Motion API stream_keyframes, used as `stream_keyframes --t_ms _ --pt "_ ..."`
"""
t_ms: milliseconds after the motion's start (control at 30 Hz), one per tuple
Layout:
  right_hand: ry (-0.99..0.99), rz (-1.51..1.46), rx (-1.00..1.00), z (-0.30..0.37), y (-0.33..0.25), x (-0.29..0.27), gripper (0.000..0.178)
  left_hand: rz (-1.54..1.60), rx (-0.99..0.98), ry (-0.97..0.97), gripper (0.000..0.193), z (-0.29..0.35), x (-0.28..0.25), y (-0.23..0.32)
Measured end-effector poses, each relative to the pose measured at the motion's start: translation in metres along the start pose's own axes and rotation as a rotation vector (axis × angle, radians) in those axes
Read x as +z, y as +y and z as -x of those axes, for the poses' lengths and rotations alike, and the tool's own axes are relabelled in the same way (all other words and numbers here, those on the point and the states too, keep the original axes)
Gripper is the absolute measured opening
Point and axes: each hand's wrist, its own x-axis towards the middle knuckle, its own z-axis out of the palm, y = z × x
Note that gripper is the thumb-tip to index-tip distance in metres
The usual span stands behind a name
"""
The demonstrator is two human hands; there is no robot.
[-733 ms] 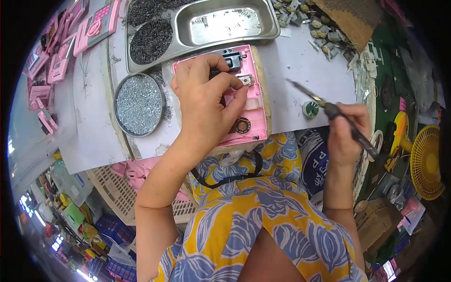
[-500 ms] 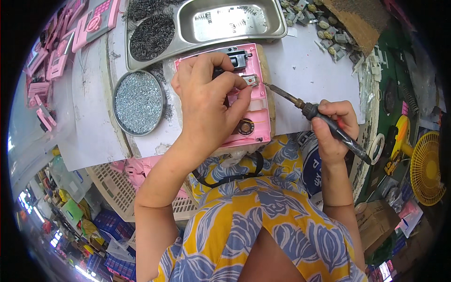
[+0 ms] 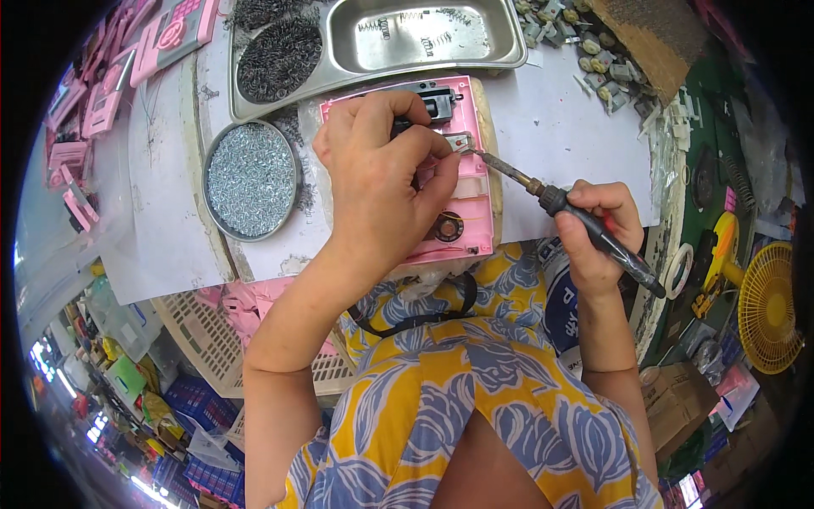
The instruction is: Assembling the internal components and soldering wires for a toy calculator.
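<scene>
My right hand (image 3: 604, 233) grips the dark handle of a soldering iron (image 3: 555, 201). Its tip reaches the end of a small metal motor (image 3: 459, 142) set in an open pink plastic case (image 3: 482, 208). Over the case's left part lies my left hand (image 3: 377, 170), thumb and forefinger pinched together just beside the motor. What they pinch is too small and too hidden to make out. A black plastic part (image 3: 438, 103) sits at the case's far end, and a small round speaker (image 3: 448, 226) at the near end.
Left of the case stands a round dish of small metal screws (image 3: 252, 182). Beyond it is a steel tray (image 3: 369, 81) with springs. Small white-and-metal parts (image 3: 606, 68) are heaped at the far right, pink casings (image 3: 174, 38) at the far left. A yellow fan (image 3: 770, 307) stands at right.
The soldering iron has moved slightly left, its tip coming from beside the case's edge to the motor's end. My left hand keeps its pinch and has barely shifted.
</scene>
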Motion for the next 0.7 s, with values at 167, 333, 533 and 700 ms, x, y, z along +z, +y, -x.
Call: stream_keyframes --t_ms 167,333,533,700 --pt "-0.018 0.042 -0.020 -0.001 0.000 -0.002 0.025 -0.001 0.008 0.001 0.015 0.001 0.000 0.000" --pt "0.005 0.036 -0.004 0.000 -0.003 -0.004 0.025 0.002 0.008 -0.012 0.015 0.001 -0.002 0.000" --pt "0.030 0.017 -0.019 0.000 -0.004 -0.009 0.025 -0.019 0.004 -0.002 0.014 0.000 0.000 0.001" --pt "0.027 0.067 -0.053 0.000 -0.002 -0.017 0.026 -0.041 0.010 -0.001 0.013 -0.001 0.001 0.001"
